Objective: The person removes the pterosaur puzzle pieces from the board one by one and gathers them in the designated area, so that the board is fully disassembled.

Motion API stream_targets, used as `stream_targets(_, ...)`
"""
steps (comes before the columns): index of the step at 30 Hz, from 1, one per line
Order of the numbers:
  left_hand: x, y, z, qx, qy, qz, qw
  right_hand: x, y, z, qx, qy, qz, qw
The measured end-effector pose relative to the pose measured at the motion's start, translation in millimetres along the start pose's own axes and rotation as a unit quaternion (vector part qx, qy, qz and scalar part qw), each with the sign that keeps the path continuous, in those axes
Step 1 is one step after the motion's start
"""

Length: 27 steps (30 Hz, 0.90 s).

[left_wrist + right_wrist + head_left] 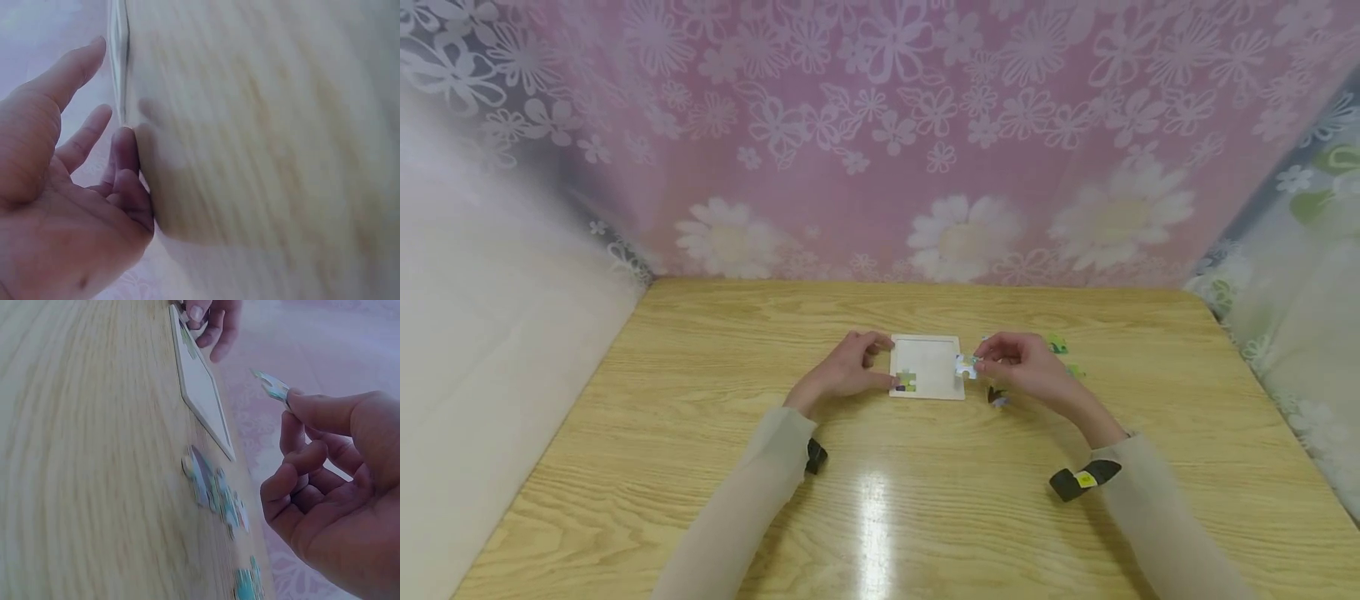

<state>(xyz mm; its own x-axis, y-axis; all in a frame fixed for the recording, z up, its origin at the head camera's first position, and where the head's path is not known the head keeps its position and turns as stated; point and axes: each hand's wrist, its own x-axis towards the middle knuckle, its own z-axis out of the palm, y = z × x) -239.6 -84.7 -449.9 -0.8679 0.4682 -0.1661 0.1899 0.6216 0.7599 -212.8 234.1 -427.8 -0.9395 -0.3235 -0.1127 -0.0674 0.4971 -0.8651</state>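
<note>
A white square puzzle tray point(925, 397) lies on the wooden table, with a green and purple puzzle piece point(906, 382) in its near left corner. My left hand point(848, 367) rests at the tray's left side, thumb by the near corner and fingers by the far one. Between thumb and forefinger, my right hand point(1028, 363) pinches a pale blue puzzle piece point(274, 389). The head view has this piece overlapping the tray's right rim; from the right wrist it appears raised above the table. The right hand's other fingers are curled inward.
Loose puzzle pieces point(215, 490) lie right of the tray, partly hidden under the right hand in the head view. A dark-patterned piece point(996, 397) is nearest, with green pieces point(1057, 343) farther right. A pink floral curtain point(850, 167) hangs behind the table point(715, 358).
</note>
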Motion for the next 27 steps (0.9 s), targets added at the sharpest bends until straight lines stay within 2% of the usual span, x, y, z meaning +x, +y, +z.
stream_targets(9, -10.2, 6.5, 5.4, 0.008, 0.004, -0.007, 0.9999, -25.4, 11.6, -16.1, -0.022, 0.012, 0.002, 1.0)
stream_targets(27, -9.3, 6.6, 3.5, 0.023, 0.0, -0.019, 0.9996, -56.8, 34.9, -42.0, -0.081, 0.001, 0.008, 0.997)
